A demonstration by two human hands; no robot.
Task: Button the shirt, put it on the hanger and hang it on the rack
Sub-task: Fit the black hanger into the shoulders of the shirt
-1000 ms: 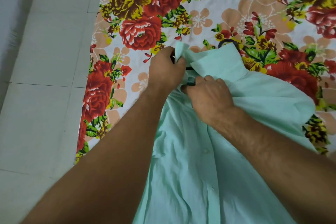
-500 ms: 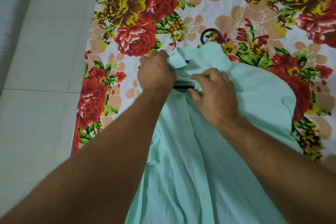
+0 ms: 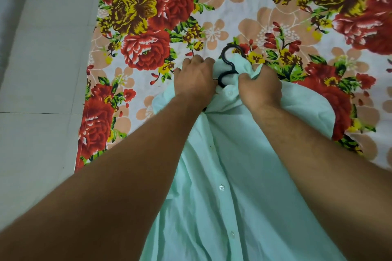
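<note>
1. We see the mint-green shirt (image 3: 233, 176) lying front-up on a floral sheet (image 3: 148, 27), with the collar end away from the person and the body running down toward the bottom edge of the view.
2. The black hanger (image 3: 226, 57) is inside the shirt. Only its hook and a loop of its neck show, poking out of the collar opening, with the hook over the sheet. The rest is hidden under cloth.
3. The left hand (image 3: 195, 79) is at the collar, just left of the hanger neck. Its fingers are curled down and clamped on shirt fabric.
4. The right hand (image 3: 262, 88) is just right of the hanger neck, with its fingers closed round a bunched fold of collar cloth.
5. The hanger's loop sits between the two hands. We cannot tell if either hand touches it.
6. A top button (image 3: 230, 93) shows between the hands, and two more buttons (image 3: 221, 187) show lower down the placket. The placket looks closed there.
7. Both forearms cross over the shirt body.
8. A grey tiled floor (image 3: 42, 70) lies left of the sheet's edge.
</note>
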